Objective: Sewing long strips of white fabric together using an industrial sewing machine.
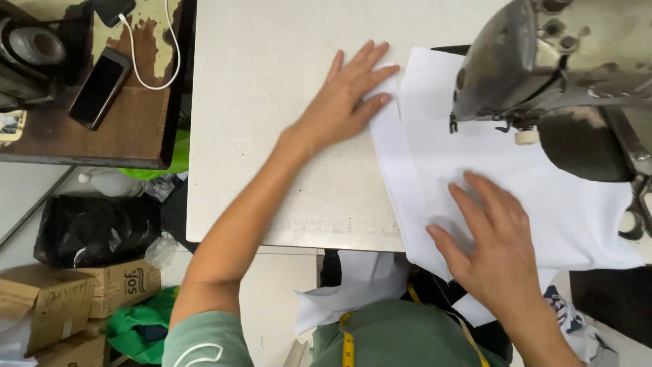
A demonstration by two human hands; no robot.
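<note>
Two flat hands on folded white fabric [475, 163] | left hand [346, 95] spread wide, far-left edge | right hand [492, 231] spread, near side | grey metal sewing machine [543, 61] far right

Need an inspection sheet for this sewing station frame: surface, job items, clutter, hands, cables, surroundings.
Surface: pale sewing table, bare on the left part.
Job's things: white fabric lies flat under the head of the grey sewing machine; its near edge hangs over the table's edge.
Clutter: dark phone and tape roll on a worn wooden side table.
Grippers: left hand flat, fingers on the fabric's left edge; right hand flat on the fabric, pressing it down.
Cables: white charging cable looped on the side table.
Surroundings: cardboard boxes, black bag, green bag on the floor.
</note>
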